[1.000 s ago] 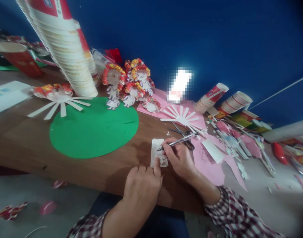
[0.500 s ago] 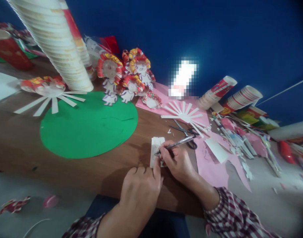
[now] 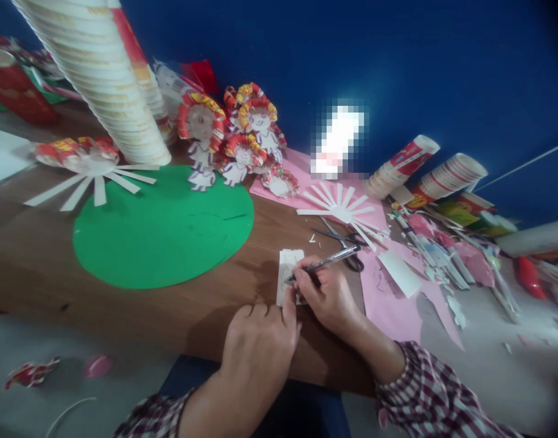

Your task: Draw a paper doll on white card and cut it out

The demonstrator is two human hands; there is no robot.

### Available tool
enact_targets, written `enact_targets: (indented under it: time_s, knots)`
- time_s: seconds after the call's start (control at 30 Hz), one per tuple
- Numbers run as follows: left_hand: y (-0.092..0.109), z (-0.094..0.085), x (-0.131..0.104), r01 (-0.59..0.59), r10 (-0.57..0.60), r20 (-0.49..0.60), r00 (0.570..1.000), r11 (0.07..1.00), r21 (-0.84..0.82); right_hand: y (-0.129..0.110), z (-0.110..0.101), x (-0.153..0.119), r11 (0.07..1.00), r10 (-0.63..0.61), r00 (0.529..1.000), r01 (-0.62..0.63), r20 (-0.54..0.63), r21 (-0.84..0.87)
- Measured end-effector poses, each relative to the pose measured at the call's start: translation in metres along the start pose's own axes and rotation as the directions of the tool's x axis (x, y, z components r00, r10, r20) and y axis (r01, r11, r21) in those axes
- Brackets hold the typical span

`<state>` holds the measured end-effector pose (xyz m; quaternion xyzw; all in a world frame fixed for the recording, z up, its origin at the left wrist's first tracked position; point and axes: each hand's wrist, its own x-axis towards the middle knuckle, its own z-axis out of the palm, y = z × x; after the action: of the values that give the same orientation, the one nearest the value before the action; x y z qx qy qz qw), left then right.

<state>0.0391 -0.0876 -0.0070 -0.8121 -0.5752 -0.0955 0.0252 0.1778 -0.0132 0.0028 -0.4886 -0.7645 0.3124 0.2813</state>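
Observation:
My right hand is closed around a pen, whose tip rests on a small piece of white paper with faint drawn lines. The index finger of my left hand presses the lower part of that paper onto the wooden table, while its other fingers are curled under. Both hands partly cover the paper. Just beyond my right hand lie black-handled scissors. To the left is a large green paper oval.
Tall stacked paper cups lean at the back left. Behind the oval stand paper figures with red-yellow rings. A white fan-cut piece lies on pink paper. More cup stacks and markers are at the right.
The pen in my right hand has shifted very slightly over the paper. My left hand stays pressed in place, and the whole view has tilted a little.

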Motion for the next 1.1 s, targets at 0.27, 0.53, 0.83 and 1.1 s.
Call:
enact_targets:
  time_s: [0.27, 0.53, 0.83, 1.1]
  knots:
    - [-0.0007, -0.0006, 0.0018, 0.000, 0.000, 0.002, 1.000, 1.000, 0.006, -0.0024, -0.0003, 0.0008, 1.000, 0.022, 1.000, -0.022, 0.022, -0.012]
    - [-0.0003, -0.0011, 0.0012, 0.008, -0.009, 0.031, 0.999, 1.000, 0.005, 0.0002, 0.0006, -0.0003, 0.999, 0.038, 0.999, -0.039, 0.020, 0.018]
    - [-0.0001, -0.0021, 0.0010, 0.011, -0.012, 0.045, 0.999, 1.000, 0.013, -0.0013, -0.0007, -0.0006, 0.999, 0.011, 0.999, -0.013, 0.043, 0.039]
    - [-0.0005, -0.0016, 0.0016, -0.001, 0.000, 0.024, 1.000, 1.000, 0.017, -0.0045, -0.0019, 0.0000, 1.000, -0.010, 0.997, 0.008, 0.071, 0.019]
